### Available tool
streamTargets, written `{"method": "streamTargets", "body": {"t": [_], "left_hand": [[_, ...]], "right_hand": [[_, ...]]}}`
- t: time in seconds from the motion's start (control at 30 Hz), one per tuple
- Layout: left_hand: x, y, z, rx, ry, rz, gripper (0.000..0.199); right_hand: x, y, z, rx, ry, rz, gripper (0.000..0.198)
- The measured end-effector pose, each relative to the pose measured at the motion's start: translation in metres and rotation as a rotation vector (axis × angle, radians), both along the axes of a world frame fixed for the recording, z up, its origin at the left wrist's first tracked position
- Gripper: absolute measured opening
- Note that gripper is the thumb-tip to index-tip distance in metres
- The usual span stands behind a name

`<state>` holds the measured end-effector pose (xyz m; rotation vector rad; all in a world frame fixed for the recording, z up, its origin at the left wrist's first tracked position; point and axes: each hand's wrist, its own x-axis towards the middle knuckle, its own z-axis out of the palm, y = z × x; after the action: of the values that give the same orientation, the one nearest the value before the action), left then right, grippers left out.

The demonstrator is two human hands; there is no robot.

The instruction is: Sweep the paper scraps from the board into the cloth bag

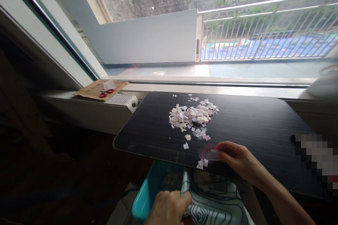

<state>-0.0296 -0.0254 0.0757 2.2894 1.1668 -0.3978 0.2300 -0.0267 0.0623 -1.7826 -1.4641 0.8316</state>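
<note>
Pinched in my right hand (235, 153) is a clear protractor (207, 152) with pink markings, resting low against the black tabletop (148, 126). A few paper scraps (202, 164) lie at its edge, by the table's front rim. Farther back sits a loose heap of small white paper pieces (194, 114), with stray pieces around it. Below the table edge my left hand (170, 205) is closed on the rim of a pale green bag (211, 200) with black line patterns. The bag's mouth is held apart under the table edge, and pale scraps show dimly inside.
A teal bin (142, 202) stands under the table's front edge, beside the bag. On the sill at left lie red-handled scissors (107, 93) on a brown envelope (92, 89), above a white radiator (124, 101). A blurred-out object (314, 154) lies at the table's right.
</note>
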Motion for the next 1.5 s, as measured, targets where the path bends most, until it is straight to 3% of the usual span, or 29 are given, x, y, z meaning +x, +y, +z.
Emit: {"method": "streamTargets", "body": {"t": [0.13,0.27,0.4,0.6,0.77,0.93,1.2,1.37,1.5], "left_hand": [[-0.001,0.002,0.002,-0.099,0.014,-0.036,0.013],[0.0,0.004,-0.001,-0.063,0.0,-0.031,0.014],[0.0,0.004,-0.002,-0.093,0.027,-0.039,0.015],[-0.002,0.009,-0.002,-0.104,0.033,-0.052,0.014],[-0.007,0.009,-0.005,-0.091,0.04,-0.029,0.016],[-0.009,0.009,-0.007,-0.091,0.016,-0.023,0.014],[-0.007,0.007,-0.008,-0.043,0.01,-0.06,0.018],[-0.007,0.007,-0.006,-0.059,0.035,-0.075,0.019],[-0.006,0.007,-0.006,-0.067,0.037,-0.064,0.02]], "right_hand": [[0.004,-0.008,0.006,-0.063,-0.016,0.079,0.022],[0.011,-0.016,0.004,-0.049,-0.002,-0.01,0.026],[0.011,-0.019,0.003,-0.09,0.031,0.079,0.023],[-0.008,0.017,-0.004,0.082,0.029,-0.032,0.027],[-0.025,0.044,-0.012,0.097,-0.012,0.003,0.027],[-0.019,0.039,-0.005,0.052,-0.05,0.08,0.024],[-0.02,0.055,-0.012,0.099,-0.025,-0.09,0.028],[-0.025,0.055,-0.007,0.067,-0.074,0.039,0.025],[-0.021,0.049,0.0,0.052,-0.098,0.015,0.026]]}}
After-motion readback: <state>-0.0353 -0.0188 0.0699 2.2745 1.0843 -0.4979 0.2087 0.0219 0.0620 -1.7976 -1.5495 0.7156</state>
